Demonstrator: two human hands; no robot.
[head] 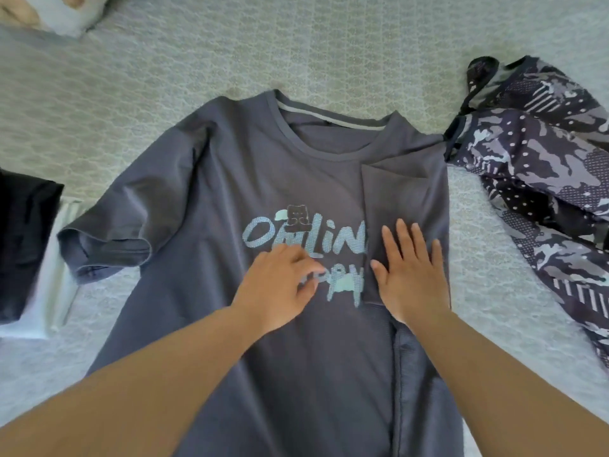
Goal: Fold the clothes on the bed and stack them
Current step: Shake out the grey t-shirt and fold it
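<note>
The right hand (pixel 412 275) is laid flat, with its fingers straight and spread, on the folded-over right side of the grey T-shirt (pixel 211 179); nothing is held by it. The left hand (pixel 280 288) is placed just beside it on the shirt's front, over the printed words, with its fingers loosely bent; it is a bit blurred, so it cannot be told if any cloth is pinched. The T-shirt is spread front side up on the bed (pixel 296 44), right under both hands, with its neck pointing away from the person. Its right sleeve is folded in over the chest, and its left sleeve is still spread out to the side. Pale blue letters are printed on the chest: "ONLIN" can be read, and the rest is hidden by the fold. A second line under it is partly covered by the left hand and cannot be read. A small dark bear is printed above the letters. To the right, one patterned garment (pixel 540 179) is lying loose, touching the shirt's shoulder. At the left edge, one stack of folded clothes (pixel 26 252) is seen, dark on top of white. One pillow (pixel 62 11) is seen in the far left corner.
</note>
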